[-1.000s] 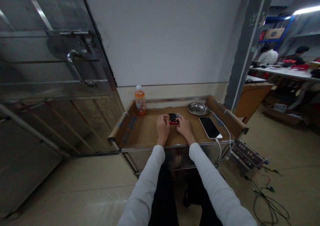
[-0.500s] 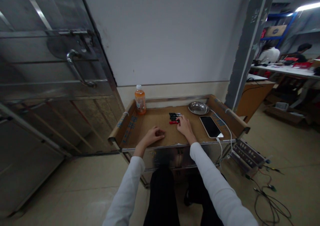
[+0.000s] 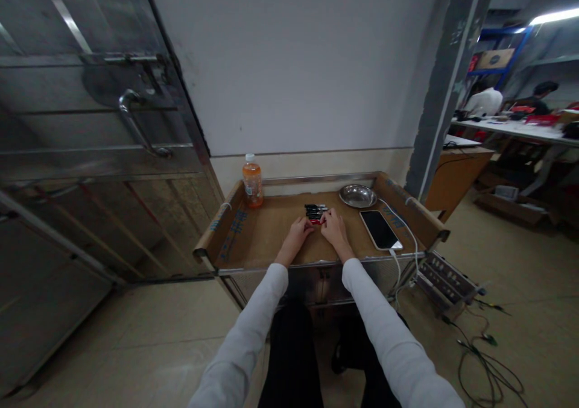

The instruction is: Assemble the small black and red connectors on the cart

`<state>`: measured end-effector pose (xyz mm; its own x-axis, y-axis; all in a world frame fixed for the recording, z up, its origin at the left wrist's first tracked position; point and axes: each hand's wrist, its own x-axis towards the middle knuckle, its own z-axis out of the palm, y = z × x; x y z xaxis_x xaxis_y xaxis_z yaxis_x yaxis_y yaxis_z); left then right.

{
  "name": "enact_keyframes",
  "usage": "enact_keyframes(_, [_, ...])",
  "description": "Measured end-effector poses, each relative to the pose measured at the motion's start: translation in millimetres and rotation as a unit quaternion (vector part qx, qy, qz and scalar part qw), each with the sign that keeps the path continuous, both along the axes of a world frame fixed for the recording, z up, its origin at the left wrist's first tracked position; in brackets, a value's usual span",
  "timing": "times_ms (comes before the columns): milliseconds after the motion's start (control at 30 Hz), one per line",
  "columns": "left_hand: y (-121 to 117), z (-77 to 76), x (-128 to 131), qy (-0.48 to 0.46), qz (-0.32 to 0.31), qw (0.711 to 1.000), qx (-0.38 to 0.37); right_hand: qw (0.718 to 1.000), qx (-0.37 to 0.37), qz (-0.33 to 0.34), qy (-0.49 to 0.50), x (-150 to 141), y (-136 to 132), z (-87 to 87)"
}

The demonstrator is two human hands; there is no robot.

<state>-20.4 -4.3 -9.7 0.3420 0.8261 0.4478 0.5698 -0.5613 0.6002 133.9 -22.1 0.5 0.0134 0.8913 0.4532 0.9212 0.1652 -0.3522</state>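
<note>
- On the cardboard-lined cart top, several black pens are laid close together, side by side, with their length running from left to right; this part can be judged as done.
- The red pen is placed at the near side of this row, partly covered by fingers; it is judged to be nearly in line, but not yet released.
- By the right hand, with bent fingers, the right ends of the pens are covered; whether the red pen is pinched cannot be told.
- The left hand is held half curled near the left end of the red pen; whether contact is made cannot be told.
- The bottle, the metal dish and the phone are touched by neither hand.
</note>
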Motion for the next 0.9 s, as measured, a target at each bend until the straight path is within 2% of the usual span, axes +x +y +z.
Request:
enact_keyframes(133, [12, 0.5, 10, 0.013, 0.024, 0.999, 0.020, 1.000, -0.004, -0.022, -0.014, 0, -1, 1.3])
enact_keyframes(333, [22, 0.2, 11, 0.032, 0.032, 0.999, 0.025, 0.999, -0.009, -0.043, -0.029, 0, -1, 2.8])
enact_keyframes(667, [17, 4.2, 11, 0.077, 0.055, 0.994, 0.054, 0.998, -0.006, -0.059, -0.029, 0, 1, 1.3])
enact_keyframes(767, [16, 5.8, 12, 0.093, 0.096, 0.988, 0.079, 0.996, 0.015, -0.089, -0.013, 0, 1, 2.0])
enact_keyframes(900, [15, 8.0, 12, 0.125, 0.227, 0.961, 0.095, 0.989, 0.027, -0.145, 0.009, 0, 4, -0.9])
